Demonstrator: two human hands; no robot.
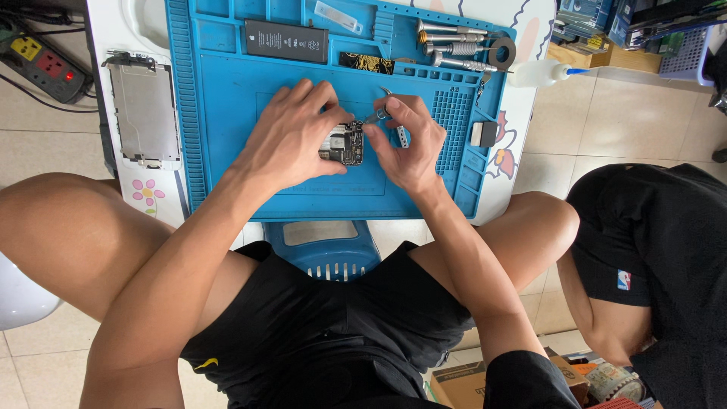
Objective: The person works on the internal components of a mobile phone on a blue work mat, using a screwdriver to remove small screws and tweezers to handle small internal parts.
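Observation:
A small dark circuit board [344, 143] lies on a blue work mat [250, 129]. My left hand [291, 132] rests over the board's left side, with its fingers holding the board down. My right hand [405, 140] pinches metal tweezers [379, 113], whose tips touch the board's upper right edge. A small metal part [401, 135] sticks out beside my right hand's fingers.
A black flat battery [286, 40], several silver screwdrivers [453, 47] and a tape roll [501, 53] lie in the mat's top trays. A phone frame [144, 110] rests at left, a white bottle [539, 73] at right. A power strip [45, 64] is on the floor. Another person's leg [644, 257] is at right.

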